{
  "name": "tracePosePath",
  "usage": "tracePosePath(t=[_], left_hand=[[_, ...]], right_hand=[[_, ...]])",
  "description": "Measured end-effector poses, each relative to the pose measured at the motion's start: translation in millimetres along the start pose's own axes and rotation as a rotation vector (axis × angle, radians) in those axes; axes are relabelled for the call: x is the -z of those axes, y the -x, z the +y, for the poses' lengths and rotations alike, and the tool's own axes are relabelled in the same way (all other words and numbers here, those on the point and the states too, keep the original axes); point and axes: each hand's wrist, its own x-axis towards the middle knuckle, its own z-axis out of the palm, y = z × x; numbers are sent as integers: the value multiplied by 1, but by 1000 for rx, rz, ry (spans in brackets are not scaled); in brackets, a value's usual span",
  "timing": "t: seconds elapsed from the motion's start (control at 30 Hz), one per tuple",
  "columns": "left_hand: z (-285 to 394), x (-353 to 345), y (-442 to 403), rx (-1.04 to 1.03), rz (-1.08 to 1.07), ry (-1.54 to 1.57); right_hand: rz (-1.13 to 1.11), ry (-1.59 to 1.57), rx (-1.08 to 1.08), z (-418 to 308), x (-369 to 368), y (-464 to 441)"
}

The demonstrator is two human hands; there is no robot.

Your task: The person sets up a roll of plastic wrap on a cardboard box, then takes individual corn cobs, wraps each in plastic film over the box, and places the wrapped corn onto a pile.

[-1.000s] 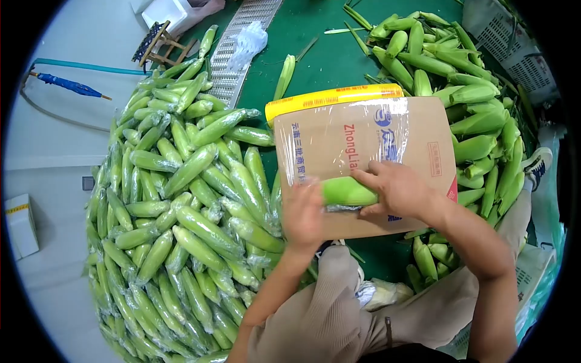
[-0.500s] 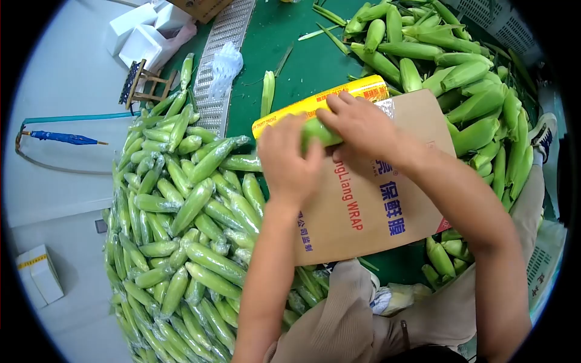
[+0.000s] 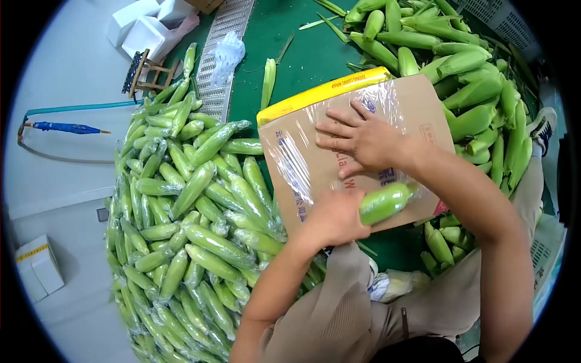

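Note:
A brown cardboard sheet (image 3: pixel 417 115) with printed lettering lies tilted before me, a yellow roll of plastic wrap (image 3: pixel 327 91) along its far edge. Clear film (image 3: pixel 293 166) stretches from the roll over the board, shiny and creased. My left hand (image 3: pixel 339 215) is closed round the left end of a green ear of corn (image 3: pixel 384 204) at the board's near edge; film appears to cover the ear. Further up the board, my right hand (image 3: pixel 360 136) lies flat on the film with its fingers spread.
Film-wrapped corn ears (image 3: pixel 200 199) form a large pile on the left. Unwrapped ears in husk (image 3: pixel 460 66) are heaped at the right. A metal grating strip (image 3: pixel 221 72) carries a crumpled clear bag (image 3: pixel 229 51). Nearby stands a small wooden stool (image 3: pixel 151 75).
The ear has come from the roll down to the board's near edge in my left hand, with film drawn out over the board. My right hand has let go and now lies flat.

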Motion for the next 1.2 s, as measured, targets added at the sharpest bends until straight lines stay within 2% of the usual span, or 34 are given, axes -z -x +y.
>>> tracePosePath(t=[0.03,0.1,0.13,0.17,0.27,0.33,0.37,0.4,0.43,0.47,0.53,0.6,0.63,0.67,0.7,0.77,0.8,0.83,0.87,0.9,0.97,1.0,1.07,1.13,1.17,1.2], left_hand=[[1,-9,10,34,-35,66],[-6,-44,32,-170,-297,399],[-3,-67,39,-268,-495,224],[13,-67,43,-289,-711,252],[12,-87,28,-327,-730,311],[-23,-158,24,-551,-601,509],[-31,-156,27,-460,-661,606],[-40,-152,30,-363,-712,703],[-54,-158,34,-299,-757,981],[-69,-174,37,-246,-780,1261],[-83,-219,48,-261,-614,1585],[-75,-185,66,-195,-460,1510],[-61,-144,85,37,-322,1449],[-64,-145,101,44,4,1577],[-63,-137,126,-50,341,1680],[-44,-113,140,-135,997,1572],[-34,-97,131,-182,1172,1624],[-25,-81,122,-237,1347,1653],[-20,-70,108,-342,1344,1966],[-16,-64,99,-344,1284,2064],[-36,-44,101,-309,1120,2033],[-57,-31,105,-324,1080,2035],[-120,6,118,-439,1053,2077],[-205,66,138,-612,1063,2132],[-251,101,152,-696,1106,2130],[-297,135,168,-756,1230,2084]], right_hand=[[-14,10,-2,-2,0,2],[-43,-11,-36,-8,2,1],[-52,-15,-59,-7,4,1],[-11,-63,-29,-8,7,1],[169,-88,50,-27,5,21],[-158,-586,-87,-81,50,77],[-292,-673,-136,-102,44,103],[-419,-592,-59,-120,42,129],[-570,-665,-156,-144,25,167],[-555,-748,-415,-163,4,193],[-200,-958,-559,-181,-60,238],[-194,-895,-518,-184,-53,228],[-270,-938,-520,-179,-28,212],[-191,-1021,-552,-181,-15,197],[-110,-1103,-594,-185,-3,184],[25,-1250,-633,-206,14,141],[75,-1310,-628,-218,18,108],[66,-1237,-349,-221,24,71],[76,-1484,-267,-228,41,24],[173,-1497,-263,-232,47,-8],[435,-1290,-393,-246,51,-44],[489,-1274,-408,-245,53,-53],[515,-1445,-228,-229,64,-37],[680,-853,53,-212,61,-16],[672,-814,105,-188,59,1],[630,-737,59,-161,53,21]])
